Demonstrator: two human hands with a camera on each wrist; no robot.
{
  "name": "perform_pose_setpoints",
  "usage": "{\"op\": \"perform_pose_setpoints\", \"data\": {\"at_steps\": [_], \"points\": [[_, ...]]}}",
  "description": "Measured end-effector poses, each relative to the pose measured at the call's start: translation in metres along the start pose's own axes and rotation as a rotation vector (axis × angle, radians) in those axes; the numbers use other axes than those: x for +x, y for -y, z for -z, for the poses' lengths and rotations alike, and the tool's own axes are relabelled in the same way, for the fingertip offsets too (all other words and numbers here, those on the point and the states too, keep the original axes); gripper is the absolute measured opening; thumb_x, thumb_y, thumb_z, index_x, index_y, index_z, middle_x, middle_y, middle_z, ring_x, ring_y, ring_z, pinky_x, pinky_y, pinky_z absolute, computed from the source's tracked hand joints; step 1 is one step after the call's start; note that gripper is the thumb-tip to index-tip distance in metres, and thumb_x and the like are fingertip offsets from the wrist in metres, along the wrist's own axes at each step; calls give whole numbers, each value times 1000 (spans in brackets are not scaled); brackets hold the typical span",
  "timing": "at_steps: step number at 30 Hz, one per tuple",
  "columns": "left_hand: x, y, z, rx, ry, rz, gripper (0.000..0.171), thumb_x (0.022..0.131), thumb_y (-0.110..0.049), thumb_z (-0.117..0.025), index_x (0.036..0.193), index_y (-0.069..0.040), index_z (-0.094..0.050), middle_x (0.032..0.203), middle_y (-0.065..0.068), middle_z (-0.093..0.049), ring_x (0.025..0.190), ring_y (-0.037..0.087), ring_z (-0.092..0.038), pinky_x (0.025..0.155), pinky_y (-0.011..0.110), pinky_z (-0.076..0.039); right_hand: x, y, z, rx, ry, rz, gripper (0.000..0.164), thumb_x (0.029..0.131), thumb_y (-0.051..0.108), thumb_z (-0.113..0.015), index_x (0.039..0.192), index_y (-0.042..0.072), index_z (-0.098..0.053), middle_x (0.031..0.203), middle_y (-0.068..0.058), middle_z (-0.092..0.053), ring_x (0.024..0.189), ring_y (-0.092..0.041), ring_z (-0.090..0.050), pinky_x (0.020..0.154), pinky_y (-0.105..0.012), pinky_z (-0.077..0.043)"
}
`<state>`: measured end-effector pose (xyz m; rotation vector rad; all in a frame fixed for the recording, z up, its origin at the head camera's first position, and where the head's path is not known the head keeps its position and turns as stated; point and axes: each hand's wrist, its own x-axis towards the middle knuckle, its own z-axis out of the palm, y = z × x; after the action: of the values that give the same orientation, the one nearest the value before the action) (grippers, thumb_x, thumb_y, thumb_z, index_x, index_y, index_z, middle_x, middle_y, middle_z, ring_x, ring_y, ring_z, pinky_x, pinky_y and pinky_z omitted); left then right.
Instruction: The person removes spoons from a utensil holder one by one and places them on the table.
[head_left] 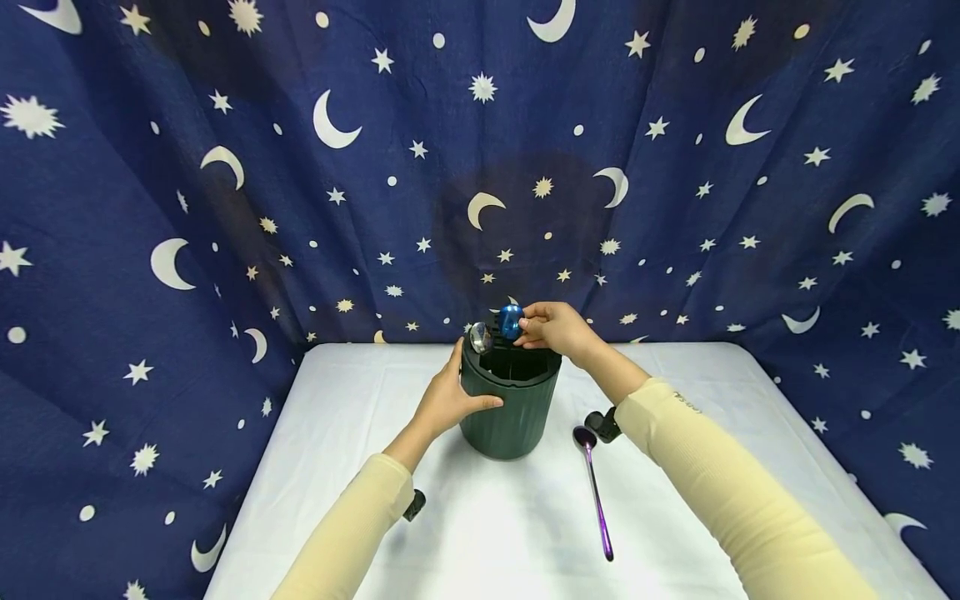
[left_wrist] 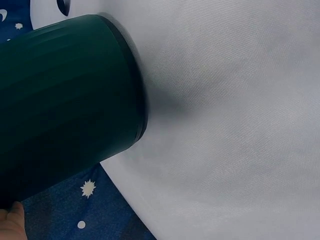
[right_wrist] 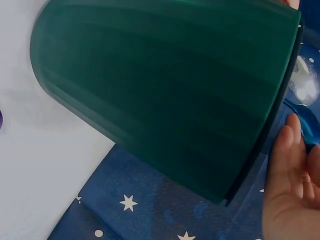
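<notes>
A dark green ribbed utensil holder [head_left: 506, 421] stands upright on the table, its top open. My left hand [head_left: 442, 403] grips its left side near the rim, thumb across the front; its fingers are mostly behind the holder. Above the opening, my right hand [head_left: 558, 330] pinches a shiny blue spoon [head_left: 511, 322] by its bowl, the handle pointing down and hidden. Beside it a silver spoon [head_left: 481, 337] stands in the holder, bowl up at the left rim. In the right wrist view the blue spoon [right_wrist: 311, 126] shows against the fingers, just past the rim.
On the white-covered table [head_left: 337, 417] a purple spoon [head_left: 595, 492] lies right of the holder, bowl toward the back. A dark blue curtain [head_left: 405, 208] with moons and stars hangs behind the table and along its sides. Black wrist cameras sit at both sleeves.
</notes>
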<state>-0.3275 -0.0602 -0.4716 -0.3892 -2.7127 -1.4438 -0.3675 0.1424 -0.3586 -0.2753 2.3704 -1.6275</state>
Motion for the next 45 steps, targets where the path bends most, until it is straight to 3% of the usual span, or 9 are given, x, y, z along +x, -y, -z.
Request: {"op": "perform_pose_setpoints", "data": {"at_steps": [10,23,37,41,45], "points": [[-1,0,-1,-5,1,-2,124,57,-64,-76,150,-22,-4,147,8,-27,128,27,-35,98,46,-36,-5,13,7,-6,-39,29,30,96,7,-47,120,-12,-46,103,-26,-60,87,-28,-65,78,-33,-51],[-4,0,-2,7,-6,17,126,56,-65,-75,150,-21,-3,148,10,-27,128,28,-36,97,47,-36,-14,49,31,24,-112,115,26,96,8,-48,115,-10,-50,101,-22,-62,82,-18,-66,76,-30,-51],[-5,1,-3,4,-14,13,128,53,-69,-74,150,-20,-4,147,11,-27,125,29,-39,95,47,-38,-39,93,88,177,-229,225,22,95,8,-50,112,-6,-50,88,-7,-65,74,-13,-66,72,-25,-52],[-5,0,-3,5,-24,5,128,53,-68,-74,150,-20,-5,146,12,-29,124,30,-42,95,47,-39,-49,96,107,260,-262,232,21,93,7,-53,110,-5,-50,84,-7,-66,73,-15,-67,71,-24,-52],[-4,-1,-3,3,-28,-1,127,54,-67,-75,150,-20,-6,146,11,-30,123,29,-42,95,47,-39,-59,90,125,275,-294,216,27,93,8,-54,114,-6,-48,85,-6,-66,73,-15,-67,71,-24,-52]]}}
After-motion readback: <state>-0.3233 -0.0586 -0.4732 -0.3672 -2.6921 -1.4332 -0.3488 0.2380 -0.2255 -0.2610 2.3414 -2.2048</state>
